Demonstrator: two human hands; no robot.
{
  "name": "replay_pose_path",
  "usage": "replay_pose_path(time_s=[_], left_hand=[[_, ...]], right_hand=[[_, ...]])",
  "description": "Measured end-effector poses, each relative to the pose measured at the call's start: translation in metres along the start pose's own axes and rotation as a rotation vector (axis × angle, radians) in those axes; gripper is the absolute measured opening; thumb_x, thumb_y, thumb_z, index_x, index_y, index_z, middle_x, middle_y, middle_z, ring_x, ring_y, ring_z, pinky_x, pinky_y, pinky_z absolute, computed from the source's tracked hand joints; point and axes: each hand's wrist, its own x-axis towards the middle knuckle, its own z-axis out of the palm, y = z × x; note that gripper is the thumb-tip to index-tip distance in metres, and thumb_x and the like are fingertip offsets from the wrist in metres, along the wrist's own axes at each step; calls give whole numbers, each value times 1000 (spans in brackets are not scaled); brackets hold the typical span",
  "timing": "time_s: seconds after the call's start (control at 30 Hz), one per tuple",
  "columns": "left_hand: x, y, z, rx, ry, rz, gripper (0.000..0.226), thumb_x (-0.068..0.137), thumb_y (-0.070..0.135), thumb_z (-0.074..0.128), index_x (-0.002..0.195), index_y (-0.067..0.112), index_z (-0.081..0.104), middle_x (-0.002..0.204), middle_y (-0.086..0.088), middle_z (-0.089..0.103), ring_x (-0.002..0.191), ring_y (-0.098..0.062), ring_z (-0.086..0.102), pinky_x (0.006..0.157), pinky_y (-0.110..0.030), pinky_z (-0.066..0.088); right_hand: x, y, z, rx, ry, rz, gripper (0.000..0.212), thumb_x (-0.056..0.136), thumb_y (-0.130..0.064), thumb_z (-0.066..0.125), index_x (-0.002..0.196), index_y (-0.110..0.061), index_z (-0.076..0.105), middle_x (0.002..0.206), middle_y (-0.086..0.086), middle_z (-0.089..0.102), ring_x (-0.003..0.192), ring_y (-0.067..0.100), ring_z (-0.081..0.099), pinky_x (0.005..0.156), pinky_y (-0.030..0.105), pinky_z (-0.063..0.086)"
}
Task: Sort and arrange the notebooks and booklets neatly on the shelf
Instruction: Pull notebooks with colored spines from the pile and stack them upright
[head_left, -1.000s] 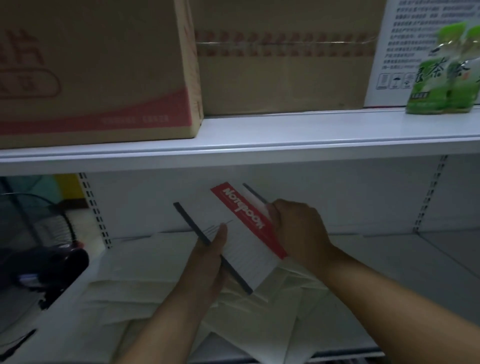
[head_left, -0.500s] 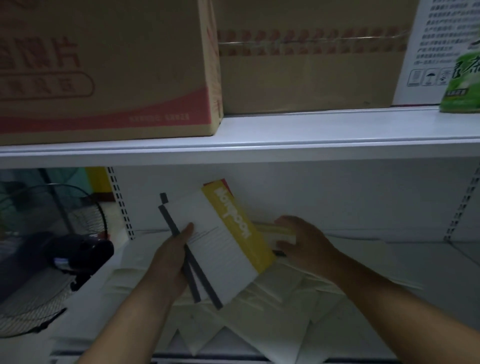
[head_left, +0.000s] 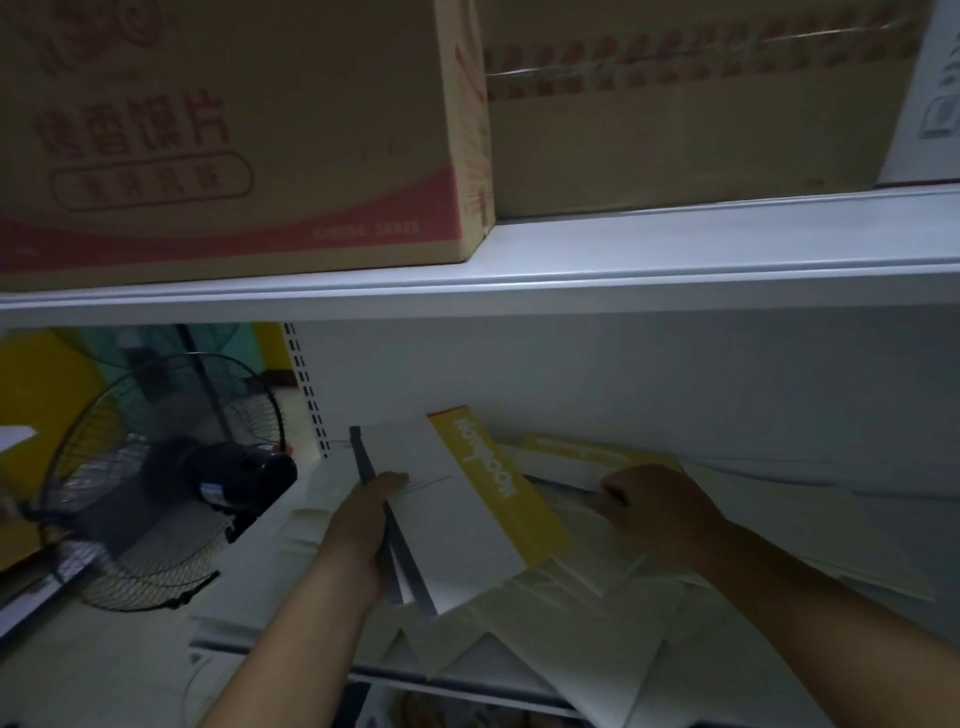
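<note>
Right hand (head_left: 660, 512) now curled, pinching a loose booklet (head_left: 563, 462); left hand (head_left: 363, 525) gripping yellow-banded "Notebook" stack (head_left: 467, 514)

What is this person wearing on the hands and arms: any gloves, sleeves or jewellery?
Nothing shows on either. The left hand and the right hand are bare, with no gloves, and no ring can be made out in the dim light. Both forearms are uncovered up to the picture's edge: no sleeves, watch or bracelet in view.

The left hand (head_left: 363, 525) and right hand (head_left: 660, 512) are bare, with bare forearms (head_left: 810, 597).
</note>
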Motion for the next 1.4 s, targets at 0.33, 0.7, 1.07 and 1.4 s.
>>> replay_pose_path(time_s=[0.33, 0.7, 1.07, 1.4], left_hand=[[-15, -18, -6, -106, 41, 292, 23, 100, 16, 41, 117, 24, 55, 108, -4, 66, 96, -25, 64, 74, -35, 51], [2, -12, -9, -2, -231, 255, 13, 97, 14, 48, 99, 16, 61, 91, -9, 65, 81, -26, 63, 74, -36, 49], [-49, -91, 103, 176, -753, 26, 23, 99, 33, 45, 113, 23, 62, 101, 7, 68, 89, -10, 64, 76, -27, 49], [-172, -162, 226, 244, -993, -309, 58, 83, 61, 53, 100, 7, 69, 85, -14, 74, 76, -30, 69, 70, -40, 56]], right_hand=[[-1, -108, -52, -49, 429, -194, 41, 95, -30, 37, 77, -12, 69, 74, 12, 69, 66, 30, 67, 56, 30, 48], [-38, -141, -32, 255, 69, -217, 42, 83, -34, 36, 104, -17, 67, 114, 2, 65, 107, 24, 56, 89, 27, 43], [-191, -14, -57, 692, 147, 748, 61, 84, -30, 69, 137, -29, 39, 113, -7, 60, 101, 7, 61, 84, 22, 49], [-309, 84, -86, 1108, 548, 934, 38, 91, 7, 48, 100, -29, 59, 96, -11, 70, 73, 11, 67, 64, 23, 52]])
